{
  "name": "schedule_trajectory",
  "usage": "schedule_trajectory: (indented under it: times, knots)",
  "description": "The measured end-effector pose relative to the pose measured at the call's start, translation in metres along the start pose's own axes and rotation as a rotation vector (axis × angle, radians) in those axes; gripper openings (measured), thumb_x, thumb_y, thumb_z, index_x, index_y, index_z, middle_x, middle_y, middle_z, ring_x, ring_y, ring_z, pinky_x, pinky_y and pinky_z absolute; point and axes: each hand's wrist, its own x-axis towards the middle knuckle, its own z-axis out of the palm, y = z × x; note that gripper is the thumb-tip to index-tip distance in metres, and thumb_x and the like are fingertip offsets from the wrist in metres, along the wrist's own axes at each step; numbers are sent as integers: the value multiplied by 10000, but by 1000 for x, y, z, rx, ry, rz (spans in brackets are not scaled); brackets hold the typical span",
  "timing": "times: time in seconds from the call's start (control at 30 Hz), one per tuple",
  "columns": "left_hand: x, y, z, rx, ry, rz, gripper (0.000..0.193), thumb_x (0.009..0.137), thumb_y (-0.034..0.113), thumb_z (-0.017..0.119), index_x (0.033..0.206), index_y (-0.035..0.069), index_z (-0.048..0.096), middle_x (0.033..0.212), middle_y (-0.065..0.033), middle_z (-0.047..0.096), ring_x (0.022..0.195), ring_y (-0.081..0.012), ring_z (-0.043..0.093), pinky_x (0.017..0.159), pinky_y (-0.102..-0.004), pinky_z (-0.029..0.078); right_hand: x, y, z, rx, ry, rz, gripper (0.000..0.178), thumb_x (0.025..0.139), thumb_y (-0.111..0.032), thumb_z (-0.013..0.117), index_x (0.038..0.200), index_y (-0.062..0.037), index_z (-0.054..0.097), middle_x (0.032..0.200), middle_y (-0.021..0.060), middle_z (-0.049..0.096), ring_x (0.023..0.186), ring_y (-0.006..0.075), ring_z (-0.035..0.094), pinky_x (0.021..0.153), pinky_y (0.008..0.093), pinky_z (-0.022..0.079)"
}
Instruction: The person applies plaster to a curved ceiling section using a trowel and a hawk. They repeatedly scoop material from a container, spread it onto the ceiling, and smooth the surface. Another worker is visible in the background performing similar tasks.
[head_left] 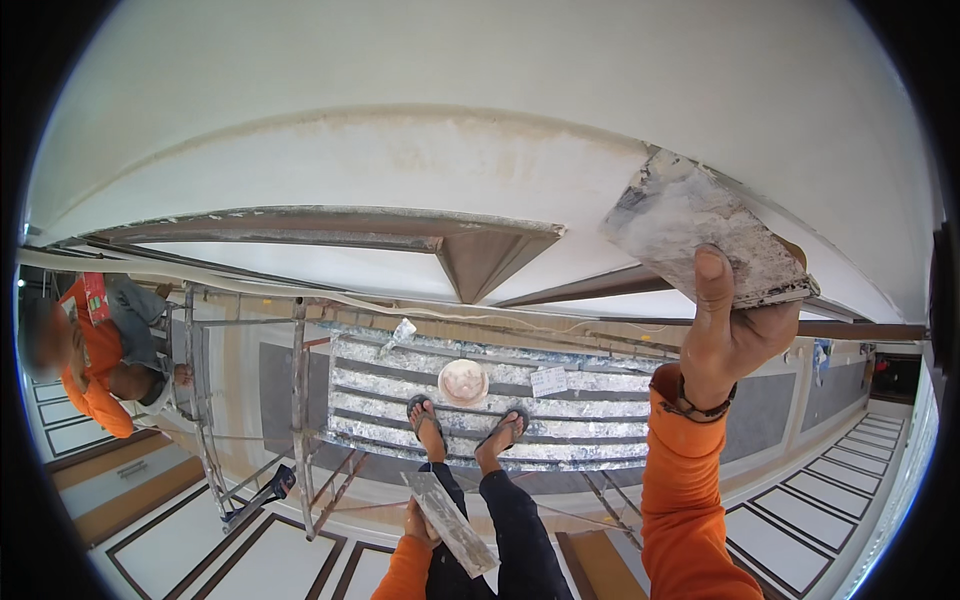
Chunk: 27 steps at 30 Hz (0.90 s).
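My right hand (738,335) is raised at the right, its thumb pressed on the face of a wide flat filling knife (700,225) smeared with white plaster. The blade's far edge meets the white curved wall surface (560,165) beside a brown angular trim (490,250). Lower down, near my thigh, my left hand (418,524) grips a long, flat, plaster-coated plate (453,528) that looks like a trowel. Its handle is hidden.
Under my sandalled feet is a plaster-spattered slatted scaffold platform (590,428). A bowl of plaster (463,382) and a white marked card (548,381) lie on it. Scaffold poles (300,400) stand at left, with another person in orange (95,395) beyond them.
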Motion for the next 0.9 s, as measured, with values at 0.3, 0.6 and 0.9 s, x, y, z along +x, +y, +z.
schedule_trajectory:
  times: [0.3,0.6,0.9]
  knots:
    - [-2,1,13,5,-38,-19,459,937,544,487,1165,171,626,1043,-65,690,922,-286,674,830,-477,559,7,-3,2,-19,-37,-33,265,789,-86,821,934,60,653,940,101,654,773,124,621,671,213,469]
    - [-11,-1,44,43,132,16,415,946,546,474,997,173,648,767,-36,678,575,-203,639,513,-361,551,5,-3,-8,-99,-183,-42,252,782,-66,817,934,55,656,943,116,661,761,131,626,657,218,476]
    - [-9,4,47,72,159,-41,459,927,566,508,663,194,557,467,35,474,354,-126,451,336,-277,388,6,-4,-4,-25,-89,47,285,829,-117,788,1015,29,628,968,75,652,859,123,594,799,239,452]
